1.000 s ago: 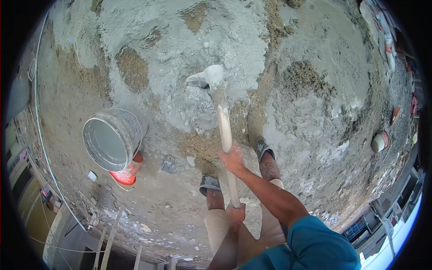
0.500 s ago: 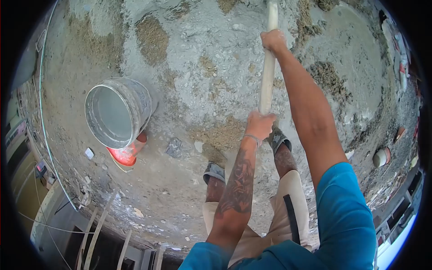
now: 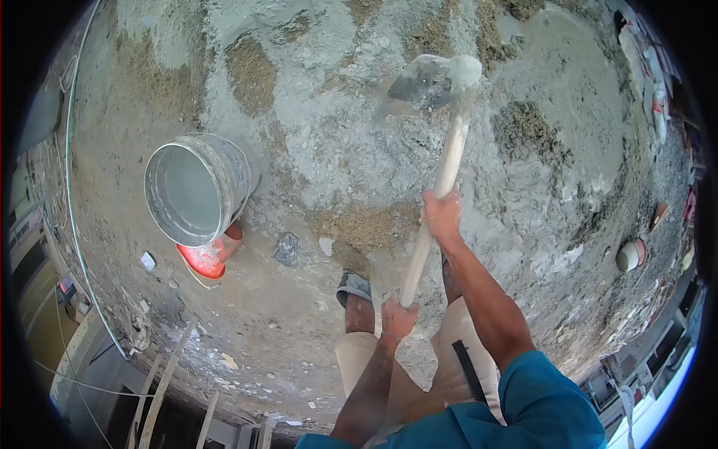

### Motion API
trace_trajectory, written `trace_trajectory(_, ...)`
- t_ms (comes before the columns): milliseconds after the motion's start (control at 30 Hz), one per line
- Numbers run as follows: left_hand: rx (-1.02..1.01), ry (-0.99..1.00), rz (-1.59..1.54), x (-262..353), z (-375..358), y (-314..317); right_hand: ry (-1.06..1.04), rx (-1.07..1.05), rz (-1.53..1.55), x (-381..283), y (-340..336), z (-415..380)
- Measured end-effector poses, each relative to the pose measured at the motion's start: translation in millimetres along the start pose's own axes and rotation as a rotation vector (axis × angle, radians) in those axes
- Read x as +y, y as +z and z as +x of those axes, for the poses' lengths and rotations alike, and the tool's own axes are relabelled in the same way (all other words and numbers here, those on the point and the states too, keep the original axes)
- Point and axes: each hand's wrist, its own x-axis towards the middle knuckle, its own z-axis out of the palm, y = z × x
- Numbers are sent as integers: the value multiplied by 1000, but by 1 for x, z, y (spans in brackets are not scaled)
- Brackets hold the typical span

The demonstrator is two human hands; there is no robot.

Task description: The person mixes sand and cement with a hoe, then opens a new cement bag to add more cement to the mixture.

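A hoe with a pale wooden handle slants up the middle of the view. My left hand is closed round the handle's near end, close over my legs. Higher up the same handle, my right hand wraps it too. The grey, dirt-smeared blade points left at the far end, over a spread of grey powder and brown sand. My boot stands at the near edge of that spread.
A large bucket of greyish liquid stands on the left, with a red container beside it. Wet grey mix lies at the upper right. A small tub sits at the right, and a hose runs along the left.
Both hands have drawn the hoe back toward my body. Its blade, out of sight before, now shows over the powder. My right arm is more bent.
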Motion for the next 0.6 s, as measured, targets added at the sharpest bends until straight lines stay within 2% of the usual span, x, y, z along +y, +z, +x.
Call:
trace_trajectory(33,31,94,-87,20,26,3,-34,43,-12,-15,-4,28)
trace_trajectory(67,28,176,58,43,59,7,-197,212,-143,-17,-5,74)
trace_trajectory(133,24,376,-57,94,130,18,-437,389,-218,-66,-18,141)
trace_trajectory(167,-69,299,-34,130,149,11,-378,410,-282,-96,-25,164)
trace_trajectory(200,-143,291,-154,159,164,4,-313,438,-290,-111,-26,200)
trace_trajectory(267,-232,236,-266,165,155,2,-224,415,-411,-104,-23,260)
trace_trajectory(333,-342,-32,-315,158,128,-2,6,43,-383,-66,-7,225)
trace_trajectory(367,-229,-13,-256,117,122,8,-29,25,-444,-21,6,221)
trace_trajectory(400,-115,18,-196,71,111,20,-1,100,-347,31,24,222)
trace_trajectory(433,-102,71,-235,52,89,6,-84,171,-323,61,33,198)
trace_trajectory(467,-200,-78,-115,57,62,-17,86,49,-155,43,26,146)
trace_trajectory(500,-141,47,-28,35,44,-14,114,-51,-163,25,10,101)
trace_trajectory(533,-62,-27,-64,36,12,-12,155,-42,12,43,8,81)
trace_trajectory(600,28,-17,41,-14,-34,28,172,-132,122,65,-12,37)
